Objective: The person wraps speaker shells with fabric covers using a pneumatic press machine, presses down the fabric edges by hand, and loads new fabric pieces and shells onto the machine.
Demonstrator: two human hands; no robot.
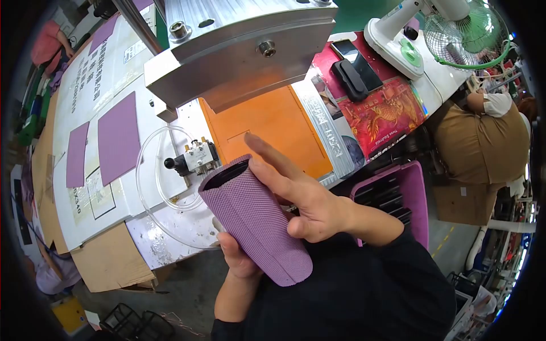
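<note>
The metal press [244, 54] stands beyond my fingers [277, 180], with the orange pad [284, 128] nearer to them. My left hand [242, 262] grips the purple case [256, 219] by its side, while my right hand [311, 202] has its fingers spread at the open rim; left of those fingertips sits a small valve [199, 157].

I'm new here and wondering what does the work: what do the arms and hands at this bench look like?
They are a person's own. The left hand and right hand are ungloved, with no ring or watch visible. Plain black sleeves stop short of the wrists, leaving forearm bare. No cables or markings show on them.
</note>
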